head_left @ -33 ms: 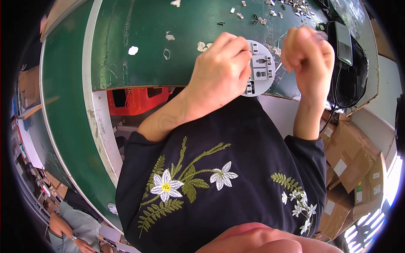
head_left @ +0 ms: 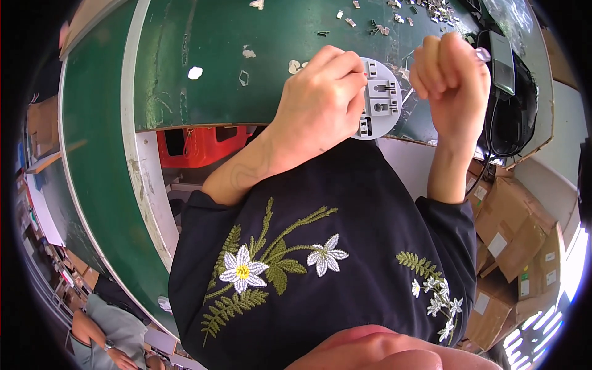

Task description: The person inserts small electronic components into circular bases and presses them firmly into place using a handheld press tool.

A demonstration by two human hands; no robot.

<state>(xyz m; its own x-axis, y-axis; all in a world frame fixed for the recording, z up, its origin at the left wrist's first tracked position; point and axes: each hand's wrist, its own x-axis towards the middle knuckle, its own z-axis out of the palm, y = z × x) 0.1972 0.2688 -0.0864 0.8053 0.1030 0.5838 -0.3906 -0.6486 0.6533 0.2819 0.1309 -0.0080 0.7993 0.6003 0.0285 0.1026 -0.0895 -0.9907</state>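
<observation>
A round light-grey plastic base (head_left: 379,98) with raised slots and small metal clips lies at the front edge of the green table. My left hand (head_left: 330,95) is closed over its left side, fingers bent and fingertips hidden. Raised just right of the base, apart from it, my right hand (head_left: 453,83) has its fingers curled in. A small shiny see-through piece (head_left: 483,54) shows beside that hand; what the fist holds cannot be made out. Small metal clips (head_left: 431,9) lie scattered at the far side of the table.
A dark power bank (head_left: 502,65) with a cable rests on a black bag (head_left: 521,123) at the right. Below the table edge is a red plastic stool (head_left: 203,148). Cardboard boxes (head_left: 512,216) stand lower right. Another person (head_left: 111,327) sits lower left.
My right hand has turned slightly and its fingers are curled, with the shiny piece now showing farther right. My left hand and the base have barely moved.
</observation>
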